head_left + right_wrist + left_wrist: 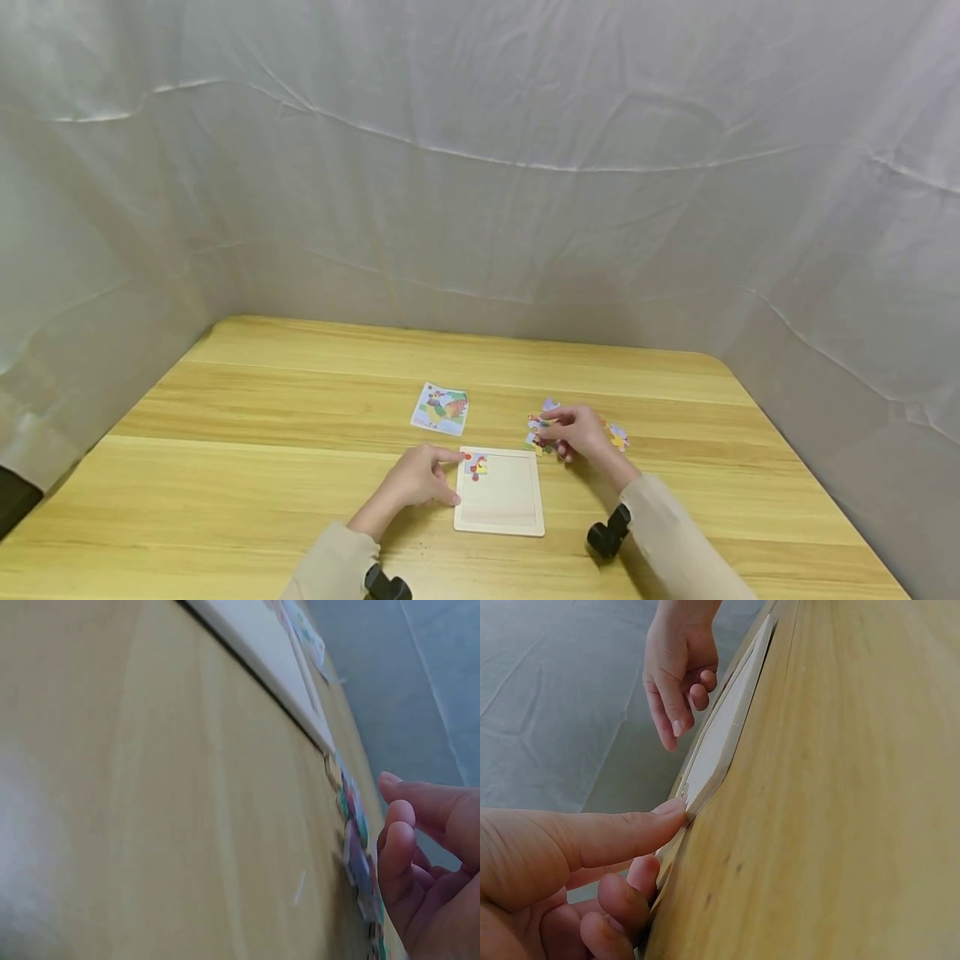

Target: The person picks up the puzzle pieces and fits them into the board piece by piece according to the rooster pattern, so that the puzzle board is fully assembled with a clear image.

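Against the tray (502,498), spread left fingers (449,456) rest (loose, empty right fingers (397,859) over puzzle pieces (358,859))

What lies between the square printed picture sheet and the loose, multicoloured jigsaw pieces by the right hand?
Only bare yellow wood-grain tabletop lies between the picture sheet and the jigsaw pieces; the head view shows this.

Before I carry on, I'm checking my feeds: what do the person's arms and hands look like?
Plain beige long sleeves cover both arms: left sleeve, right sleeve. Each wrist carries a small black camera. The left hand and right hand are bare, without gloves.
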`<state>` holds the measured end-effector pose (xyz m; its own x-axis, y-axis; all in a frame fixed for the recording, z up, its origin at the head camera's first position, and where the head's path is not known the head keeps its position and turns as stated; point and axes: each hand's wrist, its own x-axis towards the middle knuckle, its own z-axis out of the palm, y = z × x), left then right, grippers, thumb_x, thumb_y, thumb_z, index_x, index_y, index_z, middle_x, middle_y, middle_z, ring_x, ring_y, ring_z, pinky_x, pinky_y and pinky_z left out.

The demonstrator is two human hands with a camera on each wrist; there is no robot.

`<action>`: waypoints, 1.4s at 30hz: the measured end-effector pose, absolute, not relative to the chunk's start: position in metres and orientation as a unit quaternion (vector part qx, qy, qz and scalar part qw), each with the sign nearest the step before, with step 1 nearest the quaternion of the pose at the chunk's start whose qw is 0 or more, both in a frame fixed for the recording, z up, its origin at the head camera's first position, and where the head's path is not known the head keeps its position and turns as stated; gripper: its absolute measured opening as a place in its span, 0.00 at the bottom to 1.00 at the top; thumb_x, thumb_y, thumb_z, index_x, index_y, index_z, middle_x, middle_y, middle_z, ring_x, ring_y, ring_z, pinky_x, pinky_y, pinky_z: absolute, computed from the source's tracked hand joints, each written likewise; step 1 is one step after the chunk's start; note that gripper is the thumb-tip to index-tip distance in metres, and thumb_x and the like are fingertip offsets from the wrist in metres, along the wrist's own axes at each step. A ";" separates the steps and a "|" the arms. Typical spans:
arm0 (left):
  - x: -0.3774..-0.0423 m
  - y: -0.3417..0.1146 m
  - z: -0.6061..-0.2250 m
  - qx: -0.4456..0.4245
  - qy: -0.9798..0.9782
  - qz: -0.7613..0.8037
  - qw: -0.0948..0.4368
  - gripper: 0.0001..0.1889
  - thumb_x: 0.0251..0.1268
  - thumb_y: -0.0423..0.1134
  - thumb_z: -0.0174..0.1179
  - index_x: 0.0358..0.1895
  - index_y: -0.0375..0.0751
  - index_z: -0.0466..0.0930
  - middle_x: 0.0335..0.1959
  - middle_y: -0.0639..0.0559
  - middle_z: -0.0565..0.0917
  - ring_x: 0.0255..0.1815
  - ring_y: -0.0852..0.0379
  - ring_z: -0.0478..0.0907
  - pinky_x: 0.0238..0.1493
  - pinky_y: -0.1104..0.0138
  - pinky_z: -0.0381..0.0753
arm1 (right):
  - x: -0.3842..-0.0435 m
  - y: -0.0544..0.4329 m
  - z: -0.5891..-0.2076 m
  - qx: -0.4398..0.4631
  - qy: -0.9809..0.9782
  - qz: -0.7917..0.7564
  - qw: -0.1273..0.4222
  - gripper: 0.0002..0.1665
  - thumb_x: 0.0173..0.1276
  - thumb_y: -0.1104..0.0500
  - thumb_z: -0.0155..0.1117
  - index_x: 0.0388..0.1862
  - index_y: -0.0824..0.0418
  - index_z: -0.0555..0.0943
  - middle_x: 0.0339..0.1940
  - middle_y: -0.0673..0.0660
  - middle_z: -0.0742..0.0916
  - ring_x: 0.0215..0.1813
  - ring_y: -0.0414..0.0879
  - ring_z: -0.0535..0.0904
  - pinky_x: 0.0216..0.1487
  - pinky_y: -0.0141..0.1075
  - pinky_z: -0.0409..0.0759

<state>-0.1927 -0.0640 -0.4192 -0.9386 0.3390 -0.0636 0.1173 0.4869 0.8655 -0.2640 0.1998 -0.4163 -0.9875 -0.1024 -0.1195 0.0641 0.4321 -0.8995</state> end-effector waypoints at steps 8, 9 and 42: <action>-0.193 -0.064 -0.419 0.138 0.855 0.488 0.111 0.28 0.36 0.25 0.69 0.50 0.33 0.76 0.10 0.55 0.69 0.07 0.65 0.57 0.10 0.76 0.58 | -0.269 0.205 -0.421 -0.005 0.851 -0.519 0.081 0.19 0.53 0.71 0.64 0.47 0.71 0.78 0.13 0.56 0.77 0.08 0.38 0.67 0.10 0.30 0.69; -0.193 -0.064 -0.419 0.138 0.854 0.488 0.111 0.28 0.36 0.25 0.69 0.50 0.33 0.76 0.10 0.55 0.69 0.07 0.65 0.57 0.10 0.76 0.58 | -0.270 0.205 -0.421 -0.004 0.852 -0.518 0.083 0.20 0.54 0.71 0.63 0.48 0.71 0.78 0.13 0.56 0.77 0.08 0.38 0.67 0.10 0.30 0.69; -0.191 -0.064 -0.418 0.140 0.849 0.496 0.116 0.28 0.36 0.25 0.68 0.50 0.33 0.76 0.08 0.56 0.68 0.07 0.65 0.57 0.10 0.76 0.58 | -0.279 0.203 -0.413 -0.017 0.890 -0.442 0.109 0.20 0.51 0.71 0.66 0.46 0.66 0.78 0.17 0.54 0.74 0.11 0.39 0.67 0.12 0.28 0.68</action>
<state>-0.1910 -0.0643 -0.4178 -0.9335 0.3538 -0.0584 0.1232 0.4694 0.8743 -0.2786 0.2027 -0.4130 -0.9756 -0.1268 -0.1793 0.0663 0.6081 -0.7911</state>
